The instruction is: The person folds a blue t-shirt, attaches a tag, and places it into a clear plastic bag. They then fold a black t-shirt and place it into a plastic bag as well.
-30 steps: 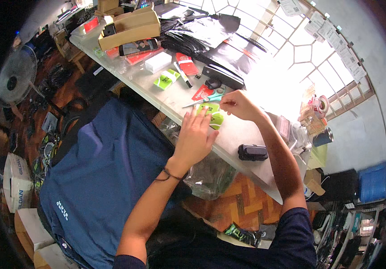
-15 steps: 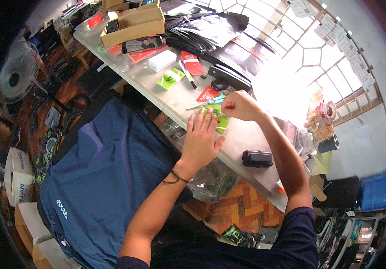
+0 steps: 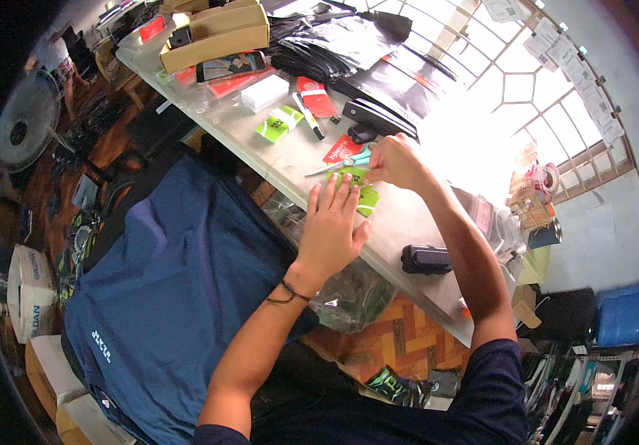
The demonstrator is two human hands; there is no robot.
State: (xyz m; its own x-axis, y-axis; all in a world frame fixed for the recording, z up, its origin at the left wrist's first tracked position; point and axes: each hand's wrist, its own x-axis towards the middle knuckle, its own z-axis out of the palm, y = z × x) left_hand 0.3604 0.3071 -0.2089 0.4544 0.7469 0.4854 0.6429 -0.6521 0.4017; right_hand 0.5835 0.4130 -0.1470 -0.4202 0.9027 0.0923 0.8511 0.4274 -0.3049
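Note:
My left hand (image 3: 328, 231) lies flat with its fingers stretched over bright green printed cards (image 3: 367, 202) on the white table, pressing them down. Just right of it my right hand (image 3: 397, 165) is closed, its fingers curled and its fingertips by the cards' right side. Whatever those fingers may hold is hidden. Scissors with teal handles (image 3: 361, 158) lie right beyond the cards, close to my right hand. A red card (image 3: 341, 149) rests behind the scissors. Farther left are a banded green stack (image 3: 280, 124), a marker (image 3: 309, 117) and a banded red stack (image 3: 316, 96).
A black case (image 3: 426, 259) sits near the table's front edge. At the back are a cardboard box (image 3: 219, 33), a phone (image 3: 231, 66) and black plastic bags (image 3: 327, 52). Dark blue fabric (image 3: 178, 297) drapes at my left; a fan (image 3: 28, 122) stands beyond.
My right hand has shifted slightly and its wrist has turned over the cards. My left hand keeps its place. Another person has come into view at the far left behind the fan.

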